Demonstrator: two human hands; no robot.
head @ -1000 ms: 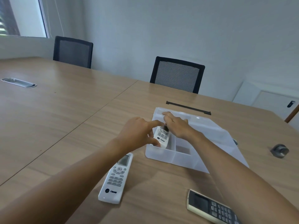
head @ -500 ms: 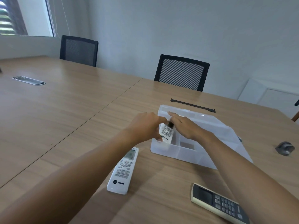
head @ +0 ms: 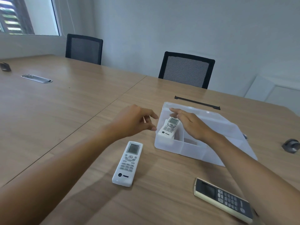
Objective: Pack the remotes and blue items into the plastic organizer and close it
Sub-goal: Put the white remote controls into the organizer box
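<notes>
While looking down from the head view, easy to read "TRANE" in dark letters next to a round logo on the white remote on the table (head: pixel 127 163), lying flat and face up just left of the plastic organizer (head: pixel 191 151). Same logo on the remote in the organizer (head: pixel 169 128), though too small there to make out the letters properly. That one sits in the left end compartment, tilted, screen end up toward the far wall, bottom end poking over the near rim. Cream remote with dark face (head: pixel 223 200) down at the near right, well apart from the box, button labels too blurry to read.

Left hand (head: pixel 132 122) just left of the organizer, fingers loosely curled and partly spread, gripping nothing, fingertips close to the box corner but not clearly touching. Right hand (head: pixel 191 125) flat and open over the middle of the organizer, palm down, fingers stretched toward the far left corner, right beside the tilted remote; contact with it hard to call. Lid (head: pixel 243 140) spread out to the right under the forearm
</notes>
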